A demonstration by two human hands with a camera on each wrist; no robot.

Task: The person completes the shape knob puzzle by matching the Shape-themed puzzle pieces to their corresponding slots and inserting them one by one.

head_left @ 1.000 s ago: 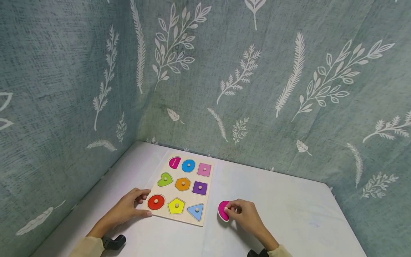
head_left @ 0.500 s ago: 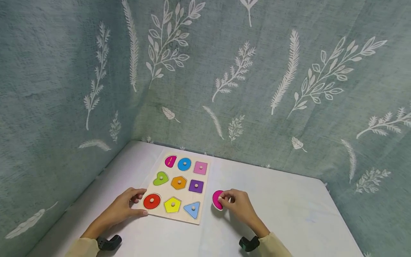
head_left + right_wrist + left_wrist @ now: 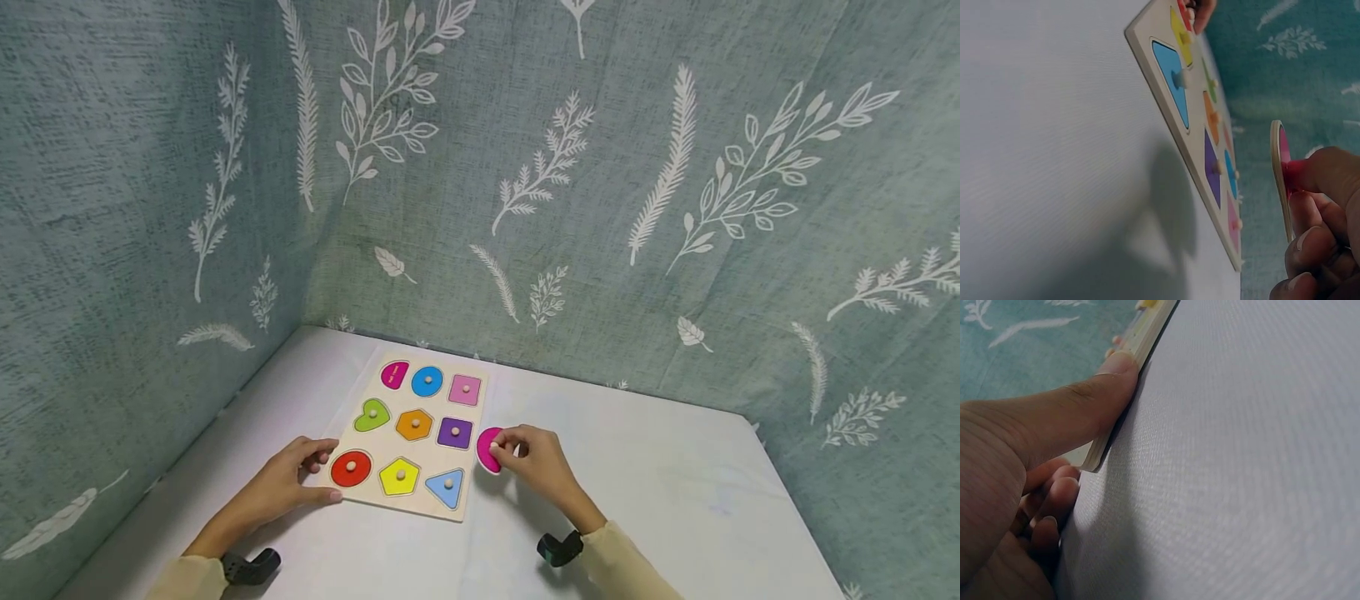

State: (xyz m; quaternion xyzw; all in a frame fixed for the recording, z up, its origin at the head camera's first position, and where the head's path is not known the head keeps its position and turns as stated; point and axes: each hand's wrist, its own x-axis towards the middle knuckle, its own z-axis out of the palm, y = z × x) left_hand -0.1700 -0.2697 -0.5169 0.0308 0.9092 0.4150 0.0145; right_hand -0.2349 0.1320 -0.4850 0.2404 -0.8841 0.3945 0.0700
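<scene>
A wooden peg puzzle board point(image 3: 375, 443) lies flat on the table, with colourful knobbed shapes seated in it. At its far left corner is a magenta half-round recess point(image 3: 394, 375) with small print and no knob. My left hand point(image 3: 281, 483) holds the board's near left corner, its thumb point(image 3: 1094, 403) against the near edge and the index finger at the left side. Between thumb and fingers, my right hand point(image 3: 542, 462) pinches the knob of a magenta half-round puzzle piece point(image 3: 487, 454), tilted and raised off the table, just right of the board. The piece appears edge-on in the right wrist view.
White cloth covers the table point(image 3: 637, 483). A teal curtain point(image 3: 450, 183) with white leaf prints rises behind and at the left. Both wrists wear black bands point(image 3: 560, 549). Shadows of the right hand and piece fall on the cloth.
The right hand has carried the magenta piece leftward and away from me, closer to the board's right edge. The left hand keeps its hold on the corner; the head view has shifted slightly.
</scene>
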